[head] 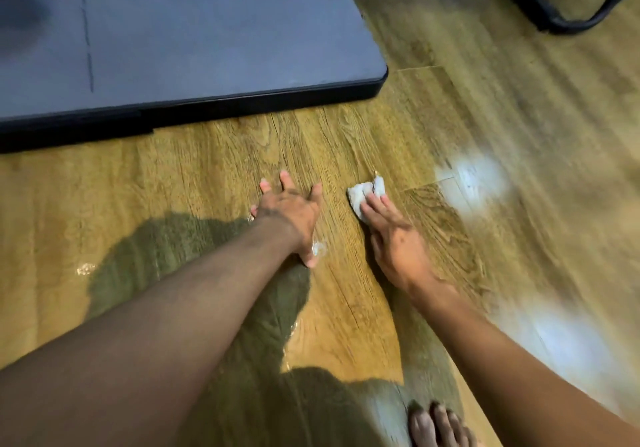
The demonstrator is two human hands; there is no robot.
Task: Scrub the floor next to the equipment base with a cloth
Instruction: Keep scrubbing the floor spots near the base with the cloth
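At the bottom edge, right of centre, bare toes (437, 425) stand on the wooden floor (450, 127). Just above mid-frame, the left hand (289, 211) lies released, fingers spread flat on the boards, while the right hand (398, 242) beside it presses straight fingers onto a small white cloth (357, 194). The cloth lies near the front right corner of the dark equipment base (207, 48) filling the upper left, and a black tube frame (540, 13) curves in the upper right.

Curved black tubular frame (568, 27) at the upper right; bare toes (440, 426) at the bottom edge, right of centre
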